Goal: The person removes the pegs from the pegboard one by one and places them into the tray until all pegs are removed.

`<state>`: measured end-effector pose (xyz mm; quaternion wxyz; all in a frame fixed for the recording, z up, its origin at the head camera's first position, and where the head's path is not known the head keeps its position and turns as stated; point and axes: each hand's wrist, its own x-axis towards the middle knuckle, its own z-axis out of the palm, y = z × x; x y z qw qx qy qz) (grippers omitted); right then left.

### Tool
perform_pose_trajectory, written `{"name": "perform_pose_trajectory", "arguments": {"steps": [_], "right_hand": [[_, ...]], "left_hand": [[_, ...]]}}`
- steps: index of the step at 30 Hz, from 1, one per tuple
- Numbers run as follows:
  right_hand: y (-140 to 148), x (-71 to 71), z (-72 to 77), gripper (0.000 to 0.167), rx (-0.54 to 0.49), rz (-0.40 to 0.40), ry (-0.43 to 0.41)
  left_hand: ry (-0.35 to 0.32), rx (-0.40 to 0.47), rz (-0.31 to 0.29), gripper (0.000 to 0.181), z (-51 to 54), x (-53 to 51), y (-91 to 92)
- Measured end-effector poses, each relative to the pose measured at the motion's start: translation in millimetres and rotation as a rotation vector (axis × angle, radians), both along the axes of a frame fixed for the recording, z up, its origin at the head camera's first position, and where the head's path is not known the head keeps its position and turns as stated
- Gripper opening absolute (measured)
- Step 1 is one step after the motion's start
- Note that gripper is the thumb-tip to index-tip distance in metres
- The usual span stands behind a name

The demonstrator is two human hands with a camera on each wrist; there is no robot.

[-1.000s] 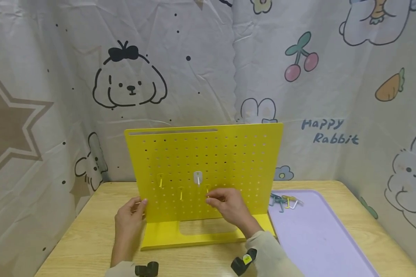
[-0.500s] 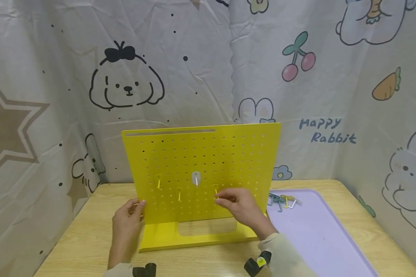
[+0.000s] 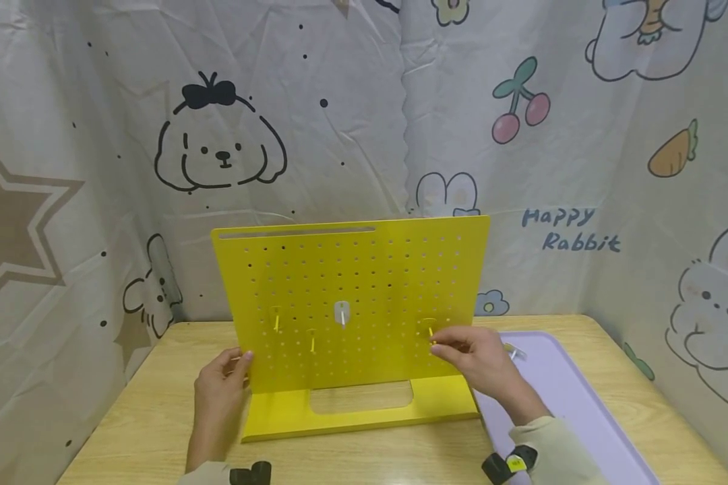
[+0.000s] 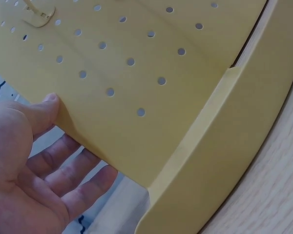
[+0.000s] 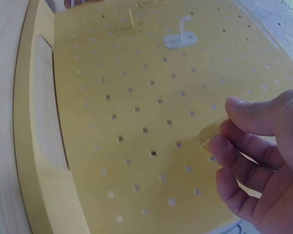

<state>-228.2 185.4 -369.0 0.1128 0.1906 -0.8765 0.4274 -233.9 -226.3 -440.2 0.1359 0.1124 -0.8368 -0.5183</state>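
Observation:
A yellow pegboard [image 3: 364,276] stands upright on its base. My left hand [image 3: 218,384] grips its left edge, thumb on the front and the other fingers around the back, as the left wrist view shows. With thumb and fingers, my right hand [image 3: 482,357] pinches a yellow hook [image 3: 428,326] against the board's right part. In the right wrist view the fingers hide most of that hook, and whether it sits in the holes I cannot tell. A white hook [image 3: 342,313] and two other yellow hooks, one left [image 3: 276,319] and one lower [image 3: 312,340], are on the board.
A lilac tray [image 3: 558,377] lies to the right of the pegboard. Loose hooks [image 3: 513,351] show at its far left, partly hidden by my right hand. The wooden table [image 3: 139,397] is backed by a printed cloth [image 3: 352,135].
My right hand has moved to the right across the board with the yellow hook in its fingers. My left hand keeps its grip on the left edge.

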Motion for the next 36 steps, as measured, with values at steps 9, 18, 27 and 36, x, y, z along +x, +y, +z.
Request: {"name": "perform_pose_trajectory", "arguments": {"steps": [9, 18, 27, 36], "right_hand": [[34, 5.0, -0.4, 0.01, 0.034, -0.087, 0.062], [70, 0.1, -8.5, 0.012, 0.132, -0.183, 0.072], [99, -13.4, -24.0, 0.013, 0.209, -0.224, -0.052], [117, -28.9, -41.9, 0.021, 0.267, -0.304, -0.277]], "left_hand": [[-0.01, 0.0, 0.009, 0.043, 2.0, -0.5, -0.2], [0.003, -0.011, 0.006, 0.041, 1.1, -2.2, -2.6], [0.004, -0.026, -0.008, 0.042, 1.3, -1.1, -3.5], [0.004, -0.013, -0.016, 0.042, -0.4, -2.1, -2.8]]}}
